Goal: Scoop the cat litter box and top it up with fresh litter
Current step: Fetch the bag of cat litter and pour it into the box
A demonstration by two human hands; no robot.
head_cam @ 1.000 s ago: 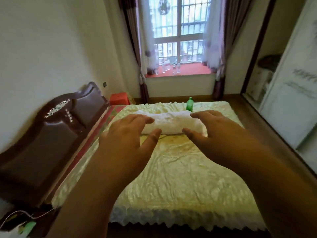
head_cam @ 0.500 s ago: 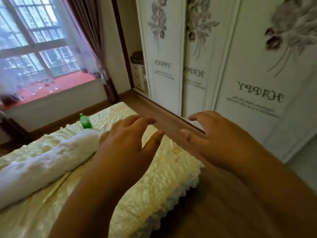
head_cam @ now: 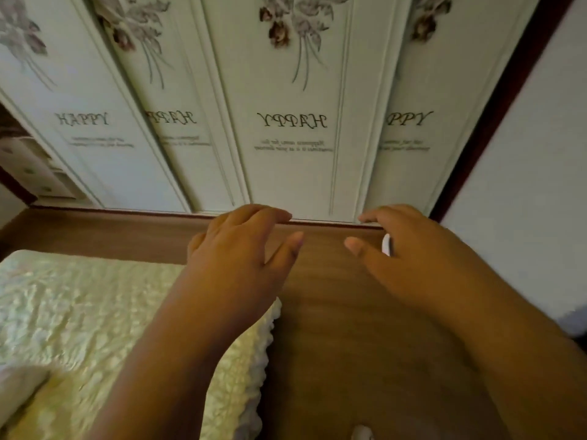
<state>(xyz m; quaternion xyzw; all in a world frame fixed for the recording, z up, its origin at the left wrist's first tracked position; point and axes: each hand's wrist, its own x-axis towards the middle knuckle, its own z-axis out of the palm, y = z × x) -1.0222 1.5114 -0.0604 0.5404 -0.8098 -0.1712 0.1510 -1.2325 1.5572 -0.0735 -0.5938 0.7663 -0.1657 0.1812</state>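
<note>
So no litter box or scoop anywhere in view. Left hand (head_cam: 236, 249) and right hand (head_cam: 409, 252) both hover palm-down over the wooden floor (head_cam: 333, 344), fingers spread apart, holding nothing. Bed cover (head_cam: 95, 312) with its frilly edge sits lower left. Wardrobe doors (head_cam: 292, 138) straight ahead each read "HAPPY", mirrored on some; the smaller print's too blurry.
</note>
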